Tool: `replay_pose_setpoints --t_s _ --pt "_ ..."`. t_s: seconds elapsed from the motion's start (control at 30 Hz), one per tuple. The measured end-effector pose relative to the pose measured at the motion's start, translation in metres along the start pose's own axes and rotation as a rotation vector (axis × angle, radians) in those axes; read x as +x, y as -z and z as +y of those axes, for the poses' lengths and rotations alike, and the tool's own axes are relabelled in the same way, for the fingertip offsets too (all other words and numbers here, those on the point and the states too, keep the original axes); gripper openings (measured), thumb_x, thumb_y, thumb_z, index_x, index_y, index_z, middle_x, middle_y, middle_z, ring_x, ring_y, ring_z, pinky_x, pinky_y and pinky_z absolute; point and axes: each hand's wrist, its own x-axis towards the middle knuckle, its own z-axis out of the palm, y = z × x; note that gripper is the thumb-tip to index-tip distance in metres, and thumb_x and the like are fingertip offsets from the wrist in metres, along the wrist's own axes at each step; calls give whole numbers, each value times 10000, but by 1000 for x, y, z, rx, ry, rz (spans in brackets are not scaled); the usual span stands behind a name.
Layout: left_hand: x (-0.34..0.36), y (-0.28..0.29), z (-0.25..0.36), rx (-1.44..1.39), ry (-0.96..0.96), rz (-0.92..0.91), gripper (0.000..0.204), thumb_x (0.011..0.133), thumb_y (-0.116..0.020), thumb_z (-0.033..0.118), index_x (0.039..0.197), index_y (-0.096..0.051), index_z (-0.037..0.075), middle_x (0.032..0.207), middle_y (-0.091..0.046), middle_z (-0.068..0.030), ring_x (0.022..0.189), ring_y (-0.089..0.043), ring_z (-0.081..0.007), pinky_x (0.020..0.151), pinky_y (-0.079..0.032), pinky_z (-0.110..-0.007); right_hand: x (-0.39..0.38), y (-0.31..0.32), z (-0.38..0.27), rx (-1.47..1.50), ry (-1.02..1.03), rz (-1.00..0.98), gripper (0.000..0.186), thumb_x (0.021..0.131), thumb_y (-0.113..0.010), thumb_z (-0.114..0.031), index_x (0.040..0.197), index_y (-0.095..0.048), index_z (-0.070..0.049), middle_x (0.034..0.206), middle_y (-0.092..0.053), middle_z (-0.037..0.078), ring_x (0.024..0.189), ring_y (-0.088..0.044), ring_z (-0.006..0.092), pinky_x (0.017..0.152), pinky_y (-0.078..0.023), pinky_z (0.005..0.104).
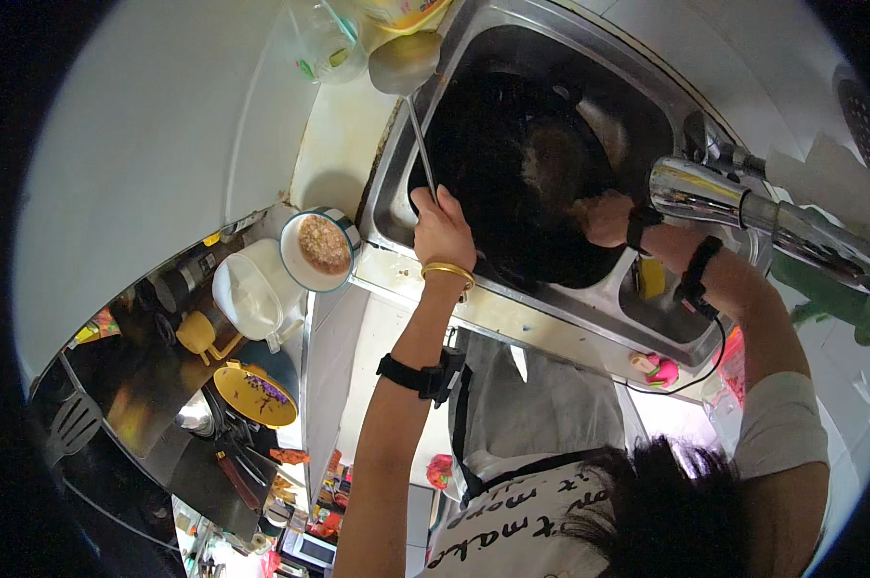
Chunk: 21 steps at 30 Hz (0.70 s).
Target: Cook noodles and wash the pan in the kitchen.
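A metal ladle (404, 64) points up and away from my left hand (445, 231). The fingers of that hand are closed round its thin handle, at the near left rim of the sink (389, 207). A large black wok (488, 144) fills most of the basin. My right hand (606, 220) is down inside the wok, its fingers curled. Shadow and blur hide what they hold. A pale brownish patch (549, 159) shows on the dark surface just beyond them; I cannot tell what it is.
A chrome faucet (700, 188) reaches over the sink from the right. A yellow sponge (651, 277) lies in the small side basin. At left stand a bowl of minced food (321, 249), a clear pitcher (252, 289) and a yellow strainer (255, 393). A plastic cup (324, 48) stands at the far left.
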Motion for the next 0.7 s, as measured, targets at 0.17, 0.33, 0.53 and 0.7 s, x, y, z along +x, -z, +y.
replay_pose_setpoints --t_s 0.17,0.33,0.53,0.7 --pt "0 -3 -3 -37 9 7 299 1002 -326 380 1033 -345 83 723 -586 -293 689 -554 -522 560 -407 -549 87 -36 43 -401 -242 690 608 921 -436 -312 1465 -253 -113 1522 -197 161 1357 -269 362 1046 -310 507" --pt "2 -4 0 -36 -56 3 278 1004 -331 347 1012 -334 69 710 -579 -297 671 -545 -525 561 -409 -570 152 80 -30 612 -426 1021 803 885 -481 -282 1488 -18 -25 1537 -6 237 1424 -40 376 1104 -212 460" --pt "1 -8 -3 -90 -86 22 276 1007 -342 348 1018 -340 72 677 -546 -290 631 -509 -530 544 -368 -557 110 149 -112 1537 487 916 844 811 -452 -124 1447 73 55 1527 190 190 1409 178 294 1150 33 336" --pt "3 -10 -10 -27 -57 41 265 1007 -345 344 1025 -334 79 682 -564 -290 647 -526 -533 548 -378 -555 12 101 -153 1544 671 238 684 833 -432 -133 1477 -209 -73 1335 -500 77 1083 -491 186 973 -367 325"
